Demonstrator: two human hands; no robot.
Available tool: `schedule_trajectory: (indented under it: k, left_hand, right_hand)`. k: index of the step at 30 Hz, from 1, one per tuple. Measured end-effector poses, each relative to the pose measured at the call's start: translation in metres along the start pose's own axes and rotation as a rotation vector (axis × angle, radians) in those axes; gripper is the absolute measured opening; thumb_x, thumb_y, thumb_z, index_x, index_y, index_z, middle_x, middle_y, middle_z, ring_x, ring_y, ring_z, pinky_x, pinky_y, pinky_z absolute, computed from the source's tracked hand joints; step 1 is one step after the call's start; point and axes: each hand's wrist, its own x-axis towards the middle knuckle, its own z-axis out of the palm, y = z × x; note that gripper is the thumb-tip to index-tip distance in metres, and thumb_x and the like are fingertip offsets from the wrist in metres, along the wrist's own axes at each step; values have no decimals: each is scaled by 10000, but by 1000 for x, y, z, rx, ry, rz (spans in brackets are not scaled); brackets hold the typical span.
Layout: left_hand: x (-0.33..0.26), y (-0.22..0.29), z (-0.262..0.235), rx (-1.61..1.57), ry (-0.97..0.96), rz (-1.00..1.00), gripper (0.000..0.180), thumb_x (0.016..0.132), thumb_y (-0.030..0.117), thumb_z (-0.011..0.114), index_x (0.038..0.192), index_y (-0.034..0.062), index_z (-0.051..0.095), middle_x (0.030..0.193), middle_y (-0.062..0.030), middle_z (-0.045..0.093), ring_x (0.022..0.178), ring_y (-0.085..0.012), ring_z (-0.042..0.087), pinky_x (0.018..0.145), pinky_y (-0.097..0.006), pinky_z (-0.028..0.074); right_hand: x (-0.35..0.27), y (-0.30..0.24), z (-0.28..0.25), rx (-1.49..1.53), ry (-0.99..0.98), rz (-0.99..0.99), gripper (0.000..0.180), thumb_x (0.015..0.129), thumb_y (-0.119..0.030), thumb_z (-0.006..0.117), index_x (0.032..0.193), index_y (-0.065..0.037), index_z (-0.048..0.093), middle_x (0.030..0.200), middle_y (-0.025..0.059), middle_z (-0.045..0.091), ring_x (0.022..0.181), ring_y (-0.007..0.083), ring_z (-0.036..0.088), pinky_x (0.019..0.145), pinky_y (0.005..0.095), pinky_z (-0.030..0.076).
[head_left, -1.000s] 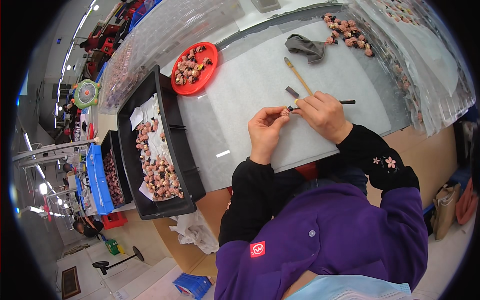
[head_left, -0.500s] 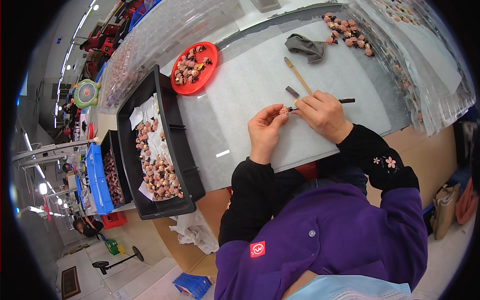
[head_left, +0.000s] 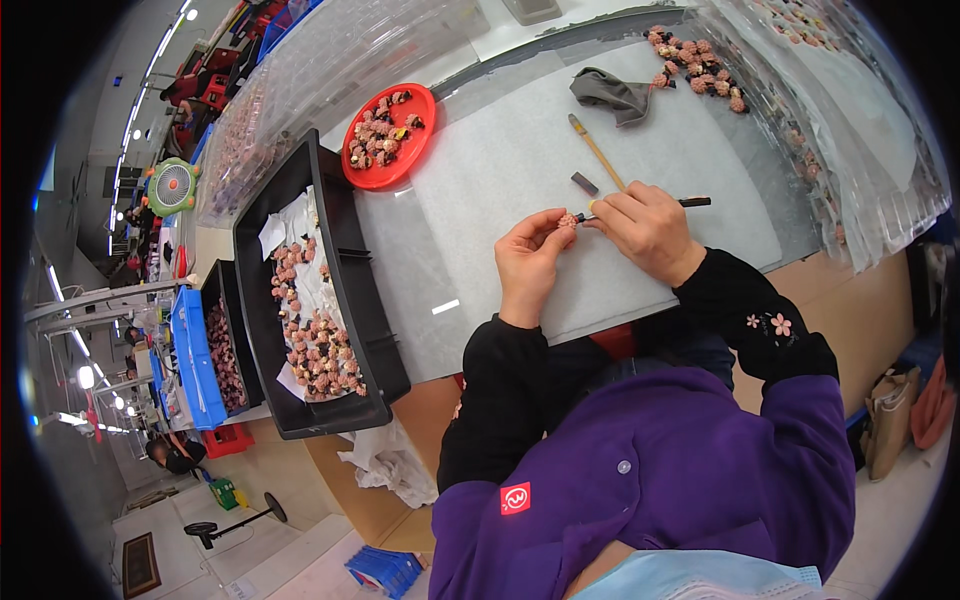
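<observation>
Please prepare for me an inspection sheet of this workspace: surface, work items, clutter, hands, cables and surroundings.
Surface: white sheet on grey table.
Work items: small pink piece, dark pen-like tool; tool tip near piece, contact unclear.
Clutter: grey cloth, yellowish stick, short dark object; red plate and black crate, both holding pink pieces.
Hands: left hand grips the piece; right hand grips the tool.
Cables: nothing seen.
Surroundings: clear plastic trays at right; green-framed fan and blue bin at left.
</observation>
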Motion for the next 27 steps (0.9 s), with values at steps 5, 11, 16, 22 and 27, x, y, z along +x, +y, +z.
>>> schedule_trajectory:
  k: [5, 11, 16, 22, 27]
  left_hand:
    - [0, 0, 0, 4, -2, -5, 211, 766, -71, 597, 977, -73, 604, 855, -104, 645, 738, -125, 602, 682, -230, 496]
    - [0, -1, 0, 4, -6, 4, 215, 764, -64, 618, 978, -71, 606, 868, -112, 648, 737, -136, 606, 682, -234, 498]
    - [-1, -1, 0, 3, -6, 6, 214, 762, -63, 621, 976, -69, 607, 867, -112, 649, 736, -134, 605, 682, -233, 497]
    - [0, -2, -1, -2, -3, 9, 212, 761, -62, 620, 972, -63, 611, 861, -106, 649, 721, -130, 600, 672, -228, 488]
    - [1, -2, -1, -15, -13, 10, 208, 763, -59, 619, 971, -62, 611, 856, -105, 647, 712, -131, 597, 663, -229, 485]
  right_hand:
    - [1, 0, 1, -5, 13, 2, 250, 614, -120, 697, 840, -77, 599, 732, -8, 569, 612, 155, 517, 502, 277, 431]
    - [-1, 0, 1, -19, -8, 2, 247, 614, -125, 699, 835, -76, 601, 732, -8, 568, 619, 156, 516, 508, 280, 432]
    - [-1, 0, 0, 5, -18, 3, 244, 603, -120, 701, 821, -80, 601, 733, -10, 568, 625, 159, 518, 513, 282, 432]
    - [-1, 0, 1, 0, -20, 1, 241, 602, -118, 698, 821, -83, 601, 728, -12, 565, 622, 158, 519, 512, 281, 432]
    - [1, 0, -1, -25, -16, 4, 244, 614, -124, 694, 837, -80, 606, 716, -10, 557, 615, 157, 517, 509, 279, 431]
